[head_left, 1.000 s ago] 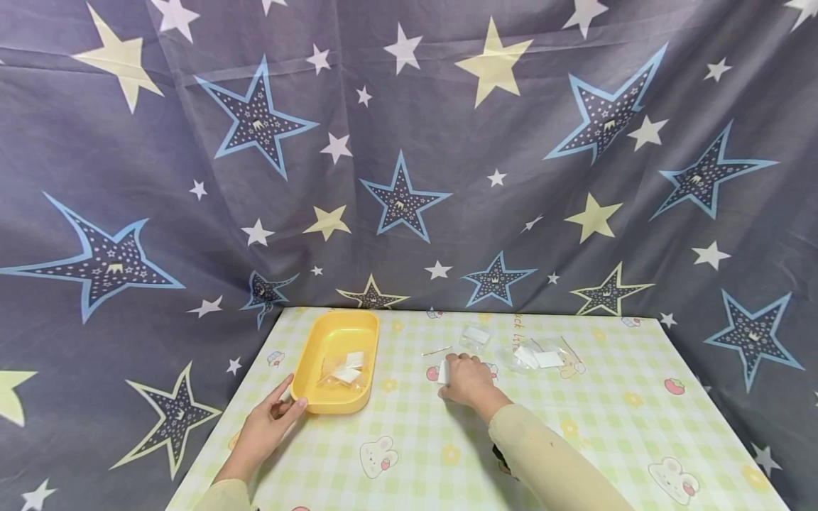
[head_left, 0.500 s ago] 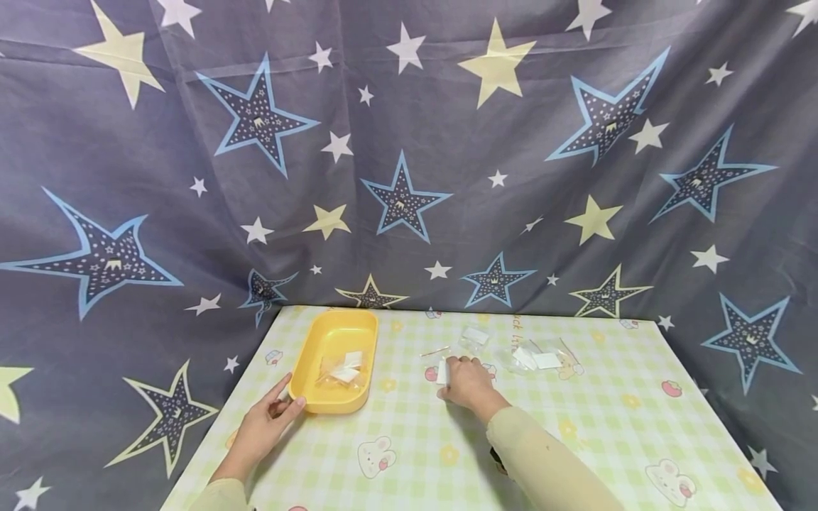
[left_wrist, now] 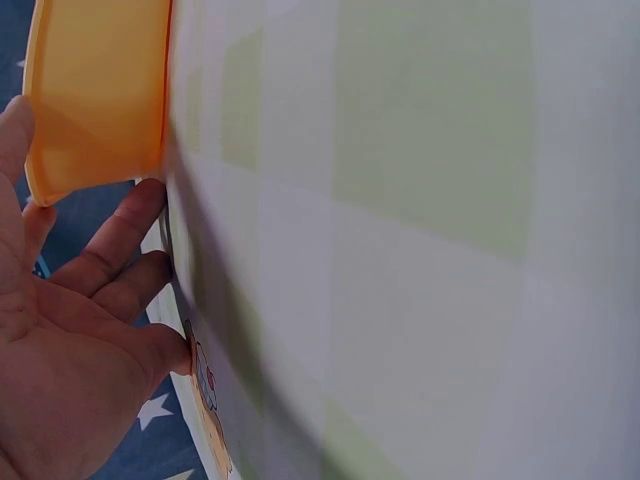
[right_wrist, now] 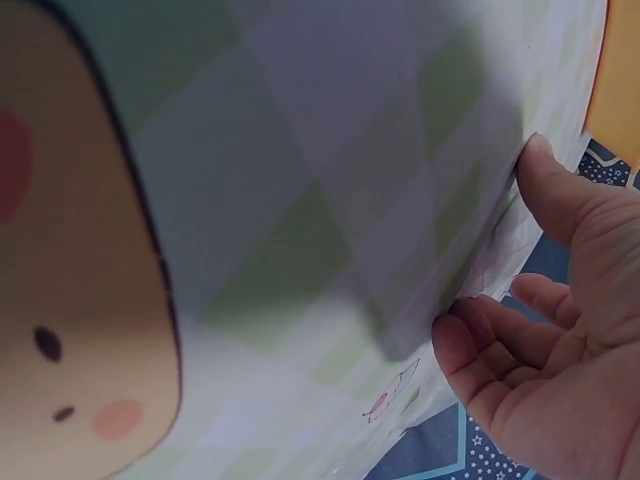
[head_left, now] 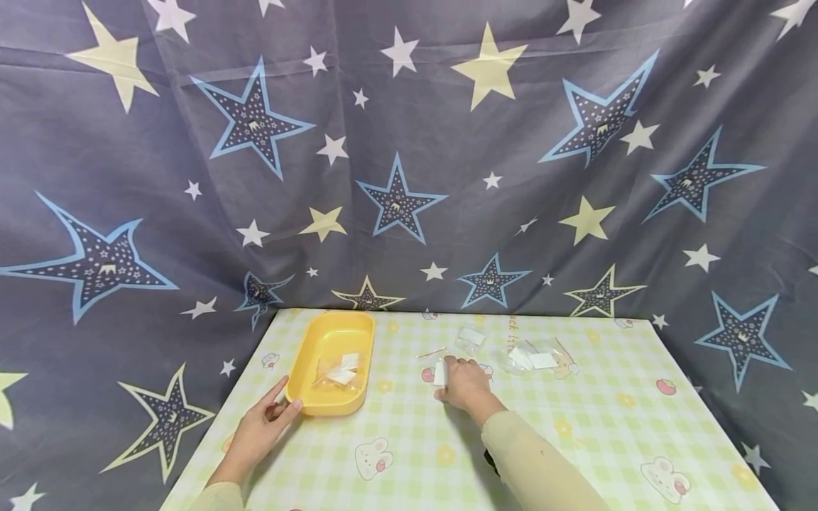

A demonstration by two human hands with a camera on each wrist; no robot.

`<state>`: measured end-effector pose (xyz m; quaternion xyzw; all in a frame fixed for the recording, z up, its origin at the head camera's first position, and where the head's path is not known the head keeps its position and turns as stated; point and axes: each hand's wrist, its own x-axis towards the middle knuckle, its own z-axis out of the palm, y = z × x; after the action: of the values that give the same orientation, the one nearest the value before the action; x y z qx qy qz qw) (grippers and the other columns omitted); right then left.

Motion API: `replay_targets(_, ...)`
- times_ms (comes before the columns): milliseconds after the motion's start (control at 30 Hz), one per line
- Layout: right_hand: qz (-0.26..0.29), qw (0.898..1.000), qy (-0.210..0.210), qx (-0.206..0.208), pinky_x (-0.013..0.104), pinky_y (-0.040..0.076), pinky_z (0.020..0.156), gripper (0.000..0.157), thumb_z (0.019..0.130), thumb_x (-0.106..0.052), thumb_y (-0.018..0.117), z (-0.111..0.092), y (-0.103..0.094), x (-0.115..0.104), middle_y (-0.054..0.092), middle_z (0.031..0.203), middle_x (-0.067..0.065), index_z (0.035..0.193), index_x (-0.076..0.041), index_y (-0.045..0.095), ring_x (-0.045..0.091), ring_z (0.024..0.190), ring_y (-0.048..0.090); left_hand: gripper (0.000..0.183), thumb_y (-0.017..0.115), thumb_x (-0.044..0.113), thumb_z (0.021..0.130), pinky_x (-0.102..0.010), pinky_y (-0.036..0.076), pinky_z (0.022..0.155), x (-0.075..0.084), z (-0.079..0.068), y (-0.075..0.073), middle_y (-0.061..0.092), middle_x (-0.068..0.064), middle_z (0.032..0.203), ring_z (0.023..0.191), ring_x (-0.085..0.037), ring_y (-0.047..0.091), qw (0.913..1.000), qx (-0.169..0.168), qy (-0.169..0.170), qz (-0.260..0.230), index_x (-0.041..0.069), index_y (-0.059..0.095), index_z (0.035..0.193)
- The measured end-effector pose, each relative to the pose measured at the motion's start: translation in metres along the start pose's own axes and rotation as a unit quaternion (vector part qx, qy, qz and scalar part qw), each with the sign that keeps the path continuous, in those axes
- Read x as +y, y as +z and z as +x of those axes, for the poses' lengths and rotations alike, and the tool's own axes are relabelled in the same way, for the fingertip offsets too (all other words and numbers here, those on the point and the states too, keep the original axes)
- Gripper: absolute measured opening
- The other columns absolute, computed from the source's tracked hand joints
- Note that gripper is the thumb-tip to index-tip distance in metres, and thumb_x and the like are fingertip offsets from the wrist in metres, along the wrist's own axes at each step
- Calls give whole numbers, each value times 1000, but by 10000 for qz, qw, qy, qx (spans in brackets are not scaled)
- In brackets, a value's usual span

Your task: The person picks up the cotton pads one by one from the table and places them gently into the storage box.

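Note:
On the checked tablecloth at the left stands a yellow tray. Inside it lie clear plastic bags with white labels. My left hand holds the tray's near left corner, thumb at the front rim and index finger along the left side; its other fingers rest low by the table in the left wrist view. Near the table's middle my right hand reaches down over a small clear bag with a white label. Thumb and fingertips are at its edges, touching the cloth in the right wrist view; part of the bag is hidden.
Behind the right hand lies another small labelled bag, and to its right are more bags with white labels. A thin brown stick lies just left of them. A dark star-printed curtain hangs behind the table.
The whole head view shifts slightly. Both hands, the tray and the bags keep nearly the same places relative to each other.

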<state>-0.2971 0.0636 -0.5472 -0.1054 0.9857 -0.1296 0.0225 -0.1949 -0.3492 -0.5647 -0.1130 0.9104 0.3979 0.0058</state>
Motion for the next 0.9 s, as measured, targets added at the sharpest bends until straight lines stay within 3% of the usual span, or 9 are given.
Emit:
replay_targets(267,-98,9999,-33,30,47,55,99,77,83,-41,91,2,4,2,74,124,18,144,-7,60,37,111,67,85,64,68,99,-52,48,106,-2,2,2,69,-7,118,108,-21,59,10000,-1,-30,44,32,32,170)
replay_targets(667,-143,9999,-85,32,45,54,99,74,84,-41,91,2,5,2,74,122,15,143,-7,61,36,109,67,85,65,65,100,-56,48,110,0,-3,1,72,-12,126,117,-26,63,10000,11,-24,0,30,32,170)
replay_targets(900,44,9999,-78,100,49,56,96,73,84,-41,91,-2,2,4,74,127,16,143,-10,62,36,109,66,88,65,67,100,-62,43,117,2,-2,1,69,-19,142,135,-37,61,9998,-49,-11,-173,30,30,171)
